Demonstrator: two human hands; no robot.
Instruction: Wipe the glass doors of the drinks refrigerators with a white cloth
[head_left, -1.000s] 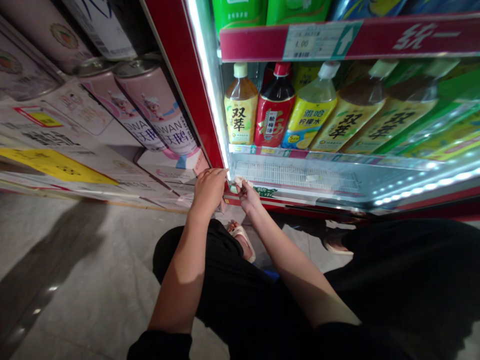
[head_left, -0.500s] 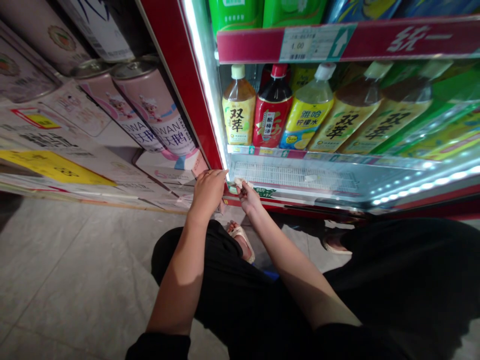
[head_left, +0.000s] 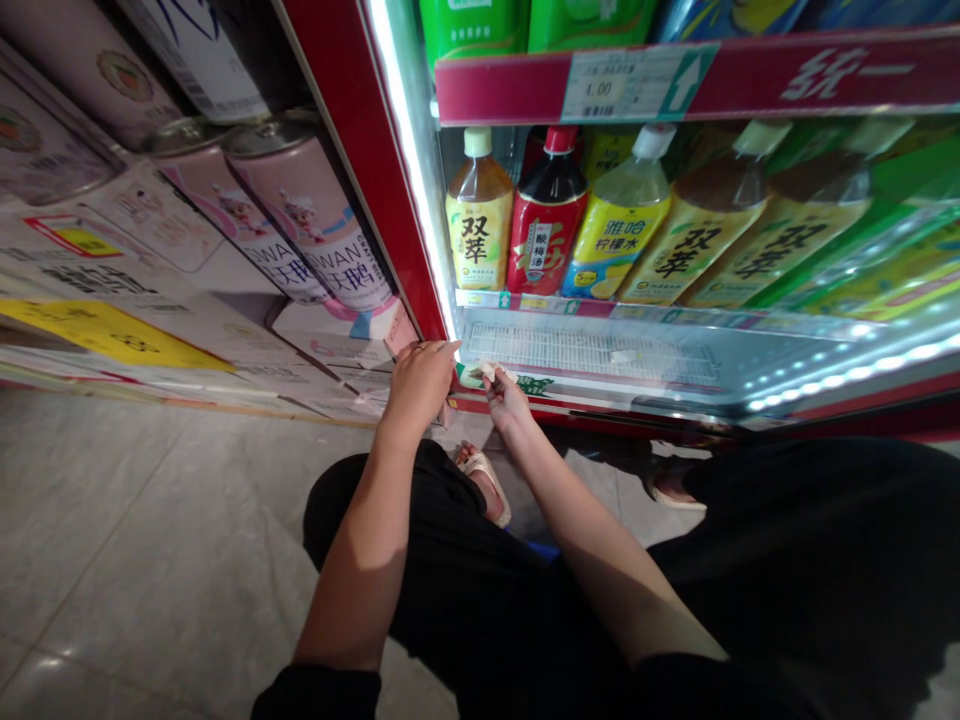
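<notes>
Head view: looks down along two bare forearms [head_left: 371, 540] to the lit lower corner of a drinks cooler [head_left: 341, 90]. Shows one small change over the last second: right hand [head_left: 511, 400] eased slightly to the right, white scrap [head_left: 490, 370] drawn from a bunched lump into a flatter, longer shape, with more of a green patch [head_left: 466, 377] uncovered beside it. Suggests, as a judgement, close handling in progress at this same corner, with the grasp kept. Shows no clear shift in the left hand [head_left: 421, 382].

Pinches the scrap between the thumb and fingertips of the right hand, at the front of the bottom ledge [head_left: 600, 384], just right of the left hand. Cannot tell whether touching the ledge or just above. Holds the left fingers close together and bent, with one pointing right, at the foot of the red frame [head_left: 424, 290]. Cannot tell pressing from merely resting there.

As for the scrap, looks pale, soft and creased, partly covered by the fingertips, with a thin end toward the left hand. Cannot tell cloth from paper.

Includes a white wire rack [head_left: 555, 345] behind, a row of bottles [head_left: 547, 245] above, and pink cans [head_left: 341, 215] to the left.
</notes>
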